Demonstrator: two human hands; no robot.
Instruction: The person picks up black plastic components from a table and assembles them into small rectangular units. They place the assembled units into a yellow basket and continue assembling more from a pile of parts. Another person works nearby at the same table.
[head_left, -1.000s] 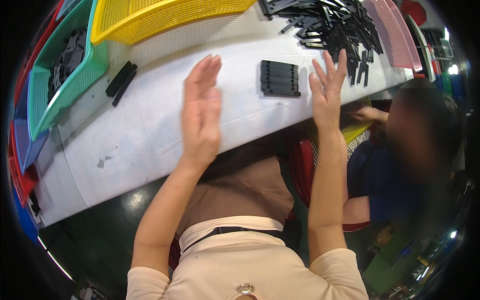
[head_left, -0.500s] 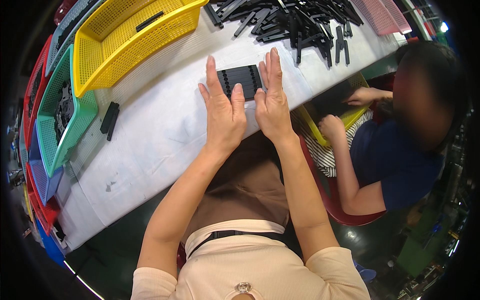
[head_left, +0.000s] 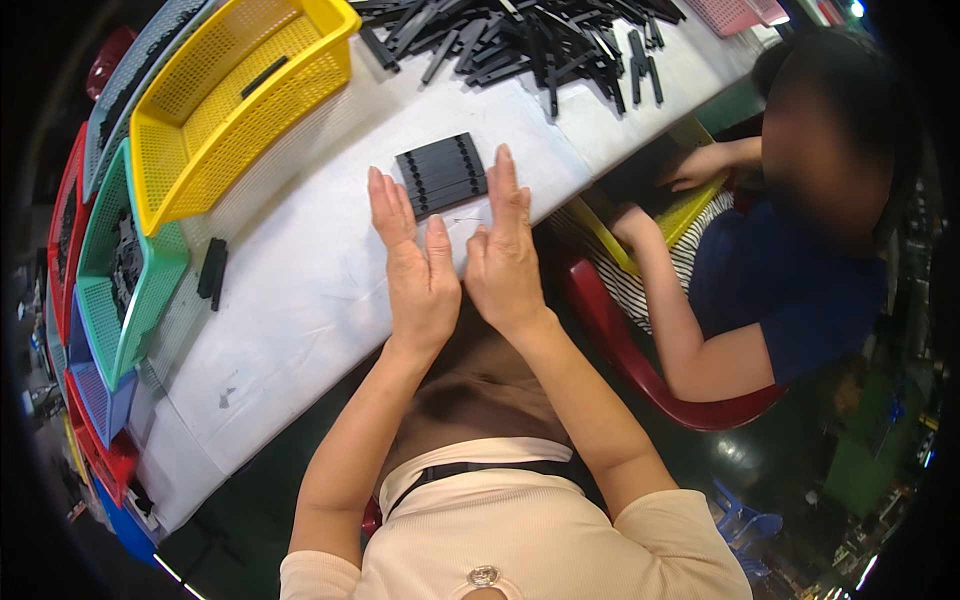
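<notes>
Several slim black bars lie side by side as a flat block [head_left: 441, 174] on the white-covered table [head_left: 300, 270], with a row of dark round spots near each end. My left hand [head_left: 418, 275] is beside the block's near left corner, fingers stretched forward and thumb apart. Close to the block's right near corner is my right hand [head_left: 506, 262], its fingers extended and holding nothing. Both palms face each other, with a gap between the thumbs. A thin dark line shows on the table just below the block.
A large pile of black bars [head_left: 530, 50] spreads across the far table. At the left stand a yellow basket [head_left: 235, 140], a green basket [head_left: 150, 290] with black parts, and other coloured baskets. Two black pieces [head_left: 212, 272] lie near them. A co-worker [head_left: 780, 260] sits at the right.
Both hands have drawn back toward me from the sides of the block, so more of it shows. The view has shifted, moving the table contents within the picture.
</notes>
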